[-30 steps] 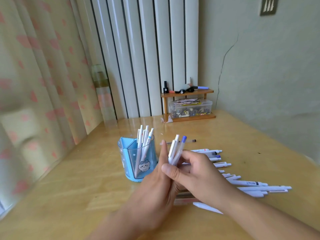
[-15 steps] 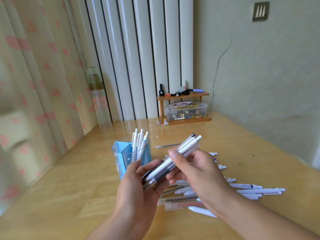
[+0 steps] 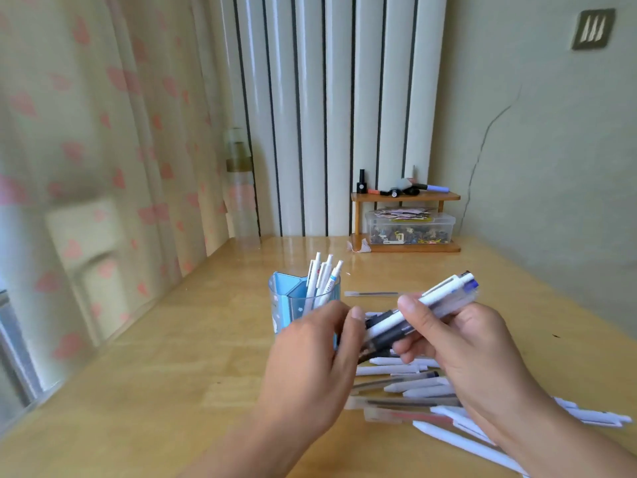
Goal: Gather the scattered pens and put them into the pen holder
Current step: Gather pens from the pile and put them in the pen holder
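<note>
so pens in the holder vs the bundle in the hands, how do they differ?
The pens in the holder stand near upright, loose in the blue pen holder; the held bundle lies slanted, gripped by left hand and right hand. The holder pens look all white; the bundle mixes white, dark and clear barrels. Both are click-type pens.

On my feed the wooden tabletop carries a blue pen holder, a heap of scattered pens to its right, one clear pen apart, a small rack and a bottle at the back.
</note>
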